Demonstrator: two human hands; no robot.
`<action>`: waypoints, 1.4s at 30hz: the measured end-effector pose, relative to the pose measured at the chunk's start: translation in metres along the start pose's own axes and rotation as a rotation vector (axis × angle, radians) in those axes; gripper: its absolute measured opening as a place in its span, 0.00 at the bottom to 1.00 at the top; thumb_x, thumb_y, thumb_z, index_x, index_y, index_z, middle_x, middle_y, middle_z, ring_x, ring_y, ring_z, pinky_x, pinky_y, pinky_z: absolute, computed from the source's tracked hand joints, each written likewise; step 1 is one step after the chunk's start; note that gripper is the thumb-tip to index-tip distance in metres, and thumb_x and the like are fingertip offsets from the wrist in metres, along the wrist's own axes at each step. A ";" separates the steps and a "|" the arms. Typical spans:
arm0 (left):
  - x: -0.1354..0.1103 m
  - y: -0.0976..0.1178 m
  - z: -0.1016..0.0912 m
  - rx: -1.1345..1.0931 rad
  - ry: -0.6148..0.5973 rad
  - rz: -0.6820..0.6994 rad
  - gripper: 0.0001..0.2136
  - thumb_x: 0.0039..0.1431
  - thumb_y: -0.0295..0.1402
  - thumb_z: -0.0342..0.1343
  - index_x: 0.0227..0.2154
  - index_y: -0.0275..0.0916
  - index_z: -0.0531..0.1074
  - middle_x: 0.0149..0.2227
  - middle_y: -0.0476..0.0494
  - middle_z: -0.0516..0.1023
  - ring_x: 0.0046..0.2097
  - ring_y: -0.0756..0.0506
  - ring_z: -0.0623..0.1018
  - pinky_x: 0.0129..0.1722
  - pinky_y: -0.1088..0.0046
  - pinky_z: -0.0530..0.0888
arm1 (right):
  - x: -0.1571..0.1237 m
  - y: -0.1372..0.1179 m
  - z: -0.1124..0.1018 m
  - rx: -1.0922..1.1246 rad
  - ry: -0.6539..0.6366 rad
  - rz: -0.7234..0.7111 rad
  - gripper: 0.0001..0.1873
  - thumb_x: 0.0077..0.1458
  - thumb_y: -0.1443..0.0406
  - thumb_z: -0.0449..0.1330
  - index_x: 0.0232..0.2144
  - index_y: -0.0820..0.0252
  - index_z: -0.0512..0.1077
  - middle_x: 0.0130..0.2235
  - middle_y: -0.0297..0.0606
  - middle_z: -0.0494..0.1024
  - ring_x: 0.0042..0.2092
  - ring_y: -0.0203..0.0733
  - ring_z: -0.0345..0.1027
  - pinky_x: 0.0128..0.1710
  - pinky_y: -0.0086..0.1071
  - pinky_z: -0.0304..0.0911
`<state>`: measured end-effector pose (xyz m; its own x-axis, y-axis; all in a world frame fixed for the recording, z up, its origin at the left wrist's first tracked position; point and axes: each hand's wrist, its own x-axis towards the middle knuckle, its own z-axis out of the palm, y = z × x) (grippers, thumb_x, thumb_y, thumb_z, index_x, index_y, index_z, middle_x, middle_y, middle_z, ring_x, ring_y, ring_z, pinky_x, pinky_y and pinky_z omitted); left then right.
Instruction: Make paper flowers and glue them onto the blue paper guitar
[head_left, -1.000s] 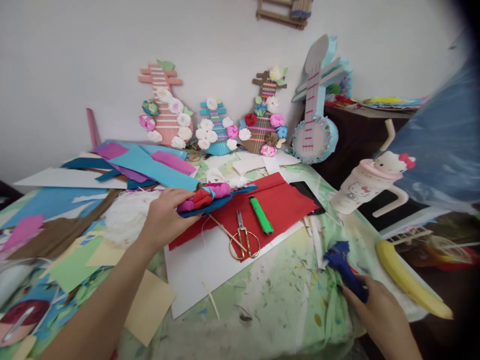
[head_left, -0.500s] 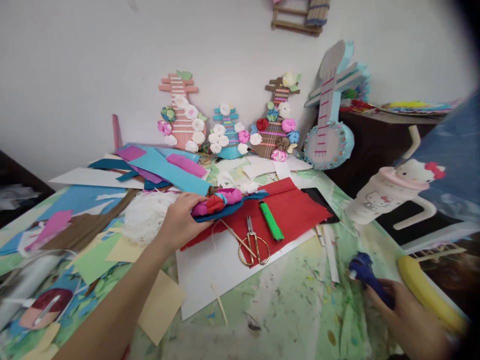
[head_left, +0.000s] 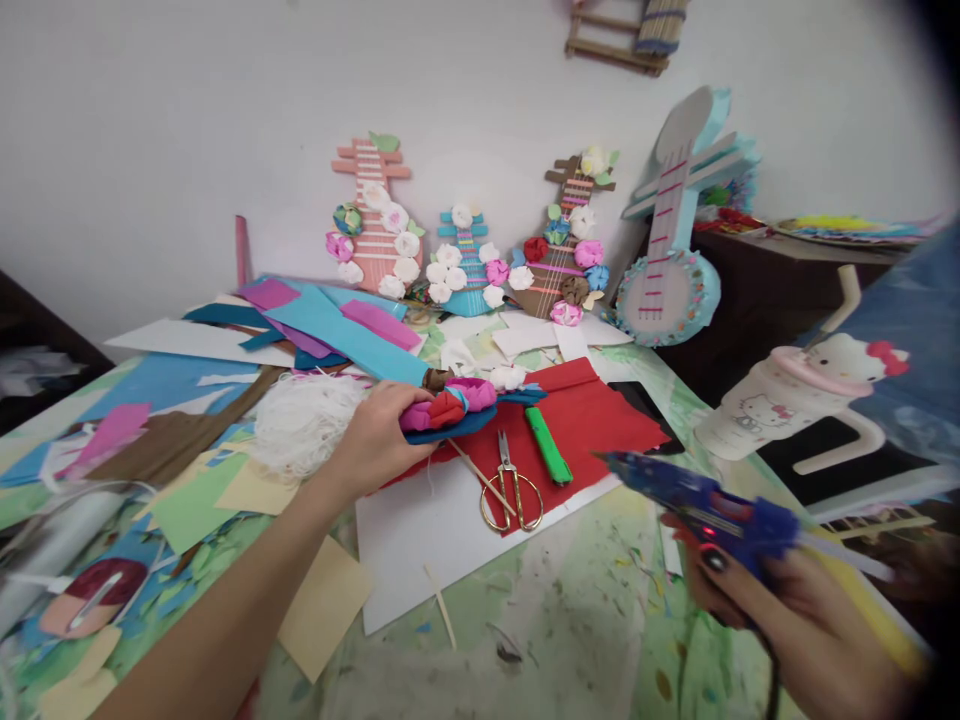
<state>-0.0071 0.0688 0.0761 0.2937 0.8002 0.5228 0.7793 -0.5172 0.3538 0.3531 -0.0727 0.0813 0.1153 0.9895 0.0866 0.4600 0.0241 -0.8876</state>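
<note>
Hello Kitty motif (head_left: pixel 756 412) on white cup (head_left: pixel 787 405)

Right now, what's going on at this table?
Someone is working at a cluttered table. Their left hand holds a dark blue piece bearing paper flowers; their right hand grips a blue glue gun, its nozzle apart from the piece. Between the hands, a green cutter lies on red paper, with scissors beside it.

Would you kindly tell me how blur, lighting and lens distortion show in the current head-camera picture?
Head view: the right hand is smeared, and the glue gun looks softer than the scissors; head view: light is soft, without hard shadows; head view: the cup leans outward, probably wide-lens distortion, and the upper-right corner falls dark.
</note>
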 end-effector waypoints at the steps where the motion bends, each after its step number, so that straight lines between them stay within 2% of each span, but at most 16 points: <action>1: 0.000 0.000 0.000 0.000 -0.011 -0.004 0.14 0.48 0.36 0.60 0.38 0.36 0.72 0.39 0.40 0.77 0.42 0.41 0.74 0.42 0.64 0.71 | 0.012 -0.010 0.014 0.040 -0.106 0.011 0.22 0.52 0.48 0.58 0.23 0.60 0.67 0.18 0.34 0.66 0.19 0.33 0.57 0.17 0.27 0.53; 2: 0.000 0.001 0.000 -0.004 -0.018 -0.009 0.14 0.48 0.37 0.60 0.38 0.36 0.71 0.39 0.40 0.76 0.42 0.40 0.74 0.42 0.64 0.71 | 0.023 -0.020 0.027 0.075 -0.224 -0.001 0.22 0.53 0.48 0.57 0.22 0.60 0.66 0.17 0.32 0.64 0.19 0.32 0.55 0.18 0.26 0.52; 4: -0.001 0.001 0.000 -0.021 -0.019 -0.020 0.15 0.48 0.37 0.60 0.38 0.36 0.71 0.39 0.40 0.76 0.42 0.40 0.74 0.42 0.64 0.71 | 0.041 -0.039 0.053 0.118 -0.311 -0.041 0.21 0.55 0.49 0.56 0.21 0.59 0.62 0.17 0.29 0.60 0.20 0.30 0.52 0.19 0.26 0.51; 7: -0.001 0.002 0.000 -0.043 -0.012 -0.037 0.15 0.48 0.38 0.61 0.38 0.37 0.71 0.39 0.41 0.76 0.42 0.40 0.73 0.42 0.64 0.71 | 0.056 -0.056 0.081 0.136 -0.360 -0.064 0.19 0.56 0.52 0.54 0.22 0.58 0.59 0.16 0.27 0.58 0.20 0.30 0.50 0.20 0.26 0.48; 11: -0.001 0.004 0.000 -0.072 -0.016 -0.055 0.15 0.46 0.36 0.62 0.38 0.37 0.71 0.39 0.41 0.77 0.42 0.41 0.73 0.42 0.64 0.70 | 0.066 -0.058 0.097 0.126 -0.403 -0.087 0.16 0.57 0.54 0.53 0.24 0.58 0.59 0.18 0.25 0.57 0.20 0.29 0.49 0.20 0.26 0.46; 20: 0.000 0.004 0.002 -0.094 -0.011 -0.061 0.15 0.44 0.35 0.64 0.37 0.38 0.71 0.38 0.42 0.76 0.42 0.40 0.72 0.43 0.61 0.71 | 0.072 -0.058 0.106 0.025 -0.397 -0.136 0.15 0.57 0.56 0.52 0.24 0.57 0.59 0.18 0.25 0.57 0.20 0.30 0.49 0.20 0.27 0.46; 29: 0.000 0.004 0.003 -0.143 0.076 0.011 0.13 0.45 0.31 0.64 0.35 0.38 0.71 0.44 0.41 0.70 0.47 0.41 0.71 0.49 0.60 0.69 | 0.073 -0.068 0.110 -0.089 -0.390 -0.181 0.15 0.58 0.54 0.51 0.25 0.57 0.60 0.17 0.26 0.59 0.19 0.30 0.50 0.19 0.26 0.47; 35: -0.001 0.005 0.003 -0.138 0.054 0.002 0.13 0.45 0.33 0.64 0.35 0.40 0.70 0.44 0.42 0.71 0.47 0.41 0.71 0.49 0.58 0.69 | 0.073 -0.076 0.110 -0.160 -0.373 -0.178 0.17 0.58 0.53 0.50 0.23 0.56 0.58 0.15 0.27 0.61 0.18 0.32 0.53 0.18 0.26 0.48; 42: 0.000 0.005 0.003 -0.130 0.047 -0.004 0.14 0.45 0.32 0.64 0.36 0.39 0.71 0.45 0.41 0.71 0.47 0.41 0.70 0.49 0.58 0.69 | 0.073 -0.080 0.108 -0.187 -0.390 -0.103 0.19 0.57 0.52 0.49 0.20 0.54 0.57 0.12 0.29 0.64 0.16 0.34 0.59 0.19 0.26 0.53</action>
<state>-0.0017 0.0665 0.0758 0.2619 0.7891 0.5557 0.7015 -0.5511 0.4519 0.2293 0.0130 0.1096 -0.2635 0.9639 -0.0389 0.6072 0.1344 -0.7831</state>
